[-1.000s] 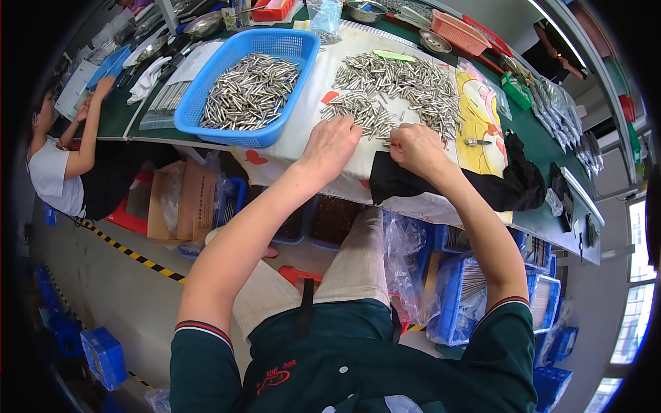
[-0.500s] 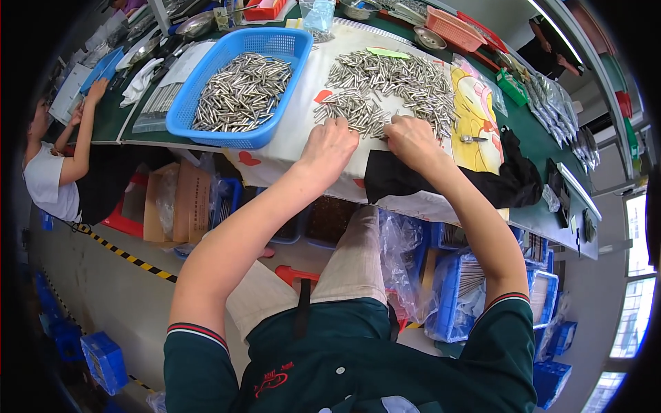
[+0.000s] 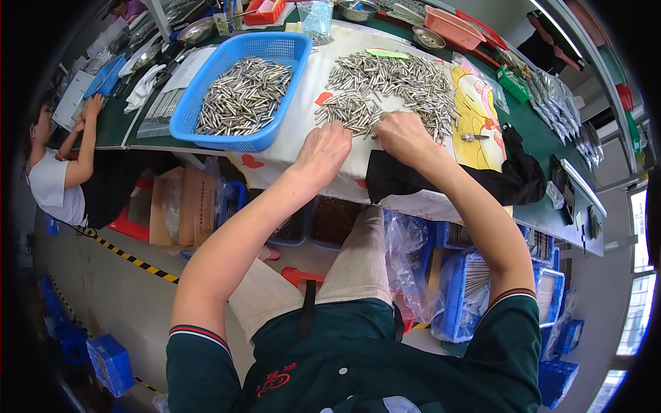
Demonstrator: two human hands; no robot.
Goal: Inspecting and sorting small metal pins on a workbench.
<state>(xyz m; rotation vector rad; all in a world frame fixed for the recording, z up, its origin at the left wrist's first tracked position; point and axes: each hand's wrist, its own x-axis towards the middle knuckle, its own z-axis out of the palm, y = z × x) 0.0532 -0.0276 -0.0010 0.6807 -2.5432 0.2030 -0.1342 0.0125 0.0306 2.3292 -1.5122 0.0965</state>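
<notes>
Small silvery metal pins (image 3: 396,77) lie in a loose heap on a pale cloth with printed figures (image 3: 289,155). A smaller cluster of the same pins (image 3: 350,109) lies on the near side of the heap, just beyond my hands. My left hand (image 3: 326,149) rests at the near left edge of that cluster, fingers curled down and closed. Close by to the right, my right hand (image 3: 405,136) is closed too, its thumb and fingers pinched at the cluster's right edge. Whatever the fingertips hold is hidden. Black fabric (image 3: 392,180) lies below my right hand.
A blue perforated basket (image 3: 180,115) full of pins stands on the left. A small metal tool (image 3: 475,137) lies on the yellow print at right. Red baskets (image 3: 451,29) and metal bowls (image 3: 428,38) line the back. A co-worker (image 3: 58,165) sits far left.
My right hand has shifted a little left, nearer my left hand. The left hand has moved slightly left. The view has shifted slightly.
</notes>
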